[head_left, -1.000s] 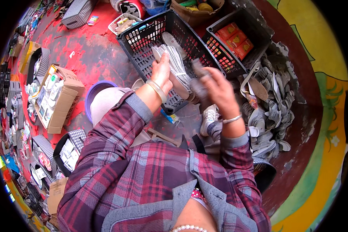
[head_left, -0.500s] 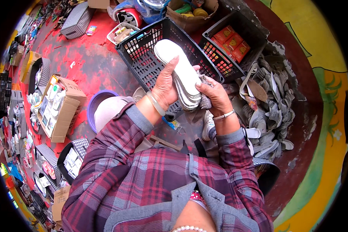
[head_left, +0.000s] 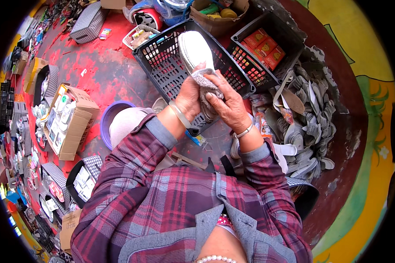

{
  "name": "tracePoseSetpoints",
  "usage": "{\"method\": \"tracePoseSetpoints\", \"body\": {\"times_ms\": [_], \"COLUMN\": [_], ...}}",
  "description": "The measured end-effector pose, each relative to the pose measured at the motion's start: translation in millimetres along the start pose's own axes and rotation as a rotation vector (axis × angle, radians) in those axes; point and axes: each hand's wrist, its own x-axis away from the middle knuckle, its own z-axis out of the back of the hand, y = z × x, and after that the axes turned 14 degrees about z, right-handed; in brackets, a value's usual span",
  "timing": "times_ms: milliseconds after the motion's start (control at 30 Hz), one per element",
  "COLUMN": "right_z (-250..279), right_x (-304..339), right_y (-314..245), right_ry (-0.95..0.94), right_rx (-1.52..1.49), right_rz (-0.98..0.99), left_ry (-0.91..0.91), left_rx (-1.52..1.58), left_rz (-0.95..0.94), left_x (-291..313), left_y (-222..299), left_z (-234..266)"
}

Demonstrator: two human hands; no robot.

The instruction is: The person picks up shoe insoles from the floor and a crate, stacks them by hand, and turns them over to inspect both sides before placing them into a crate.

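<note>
Insoles [head_left: 196, 49] in the hands [head_left: 229, 107] over a crate [head_left: 162, 72], insole heap [head_left: 309, 120] right, basin [head_left: 105, 127] left.

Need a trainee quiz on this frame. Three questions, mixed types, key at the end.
1. True or false: the left hand grips the stack of white insoles.
2. What lies to the right of the right hand? A) purple basin, B) pile of greyish insoles, C) opened cardboard carton.
3. Fill in the colour: the fuzzy piece in the right hand is ___.

Key: 1 true; 2 B; 3 grey.
</note>
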Motion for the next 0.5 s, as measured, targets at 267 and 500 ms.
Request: {"method": "tracePoseSetpoints", "body": {"times_ms": [267, 500], "right_z": [-8, 27], "right_x": [17, 41], "right_y": [-11, 1], "right_ry": [-0.079, -0.183], "right_rx": [0.022, 0.208], "right_rz": [0.063, -0.305], "left_ry": [0.229, 0.292], "left_rx": [0.058, 0.118], "left_rz": [-0.248, -0.38], "left_x": [-2, -2], "left_y": [33, 52], "left_z": [11, 16]}}
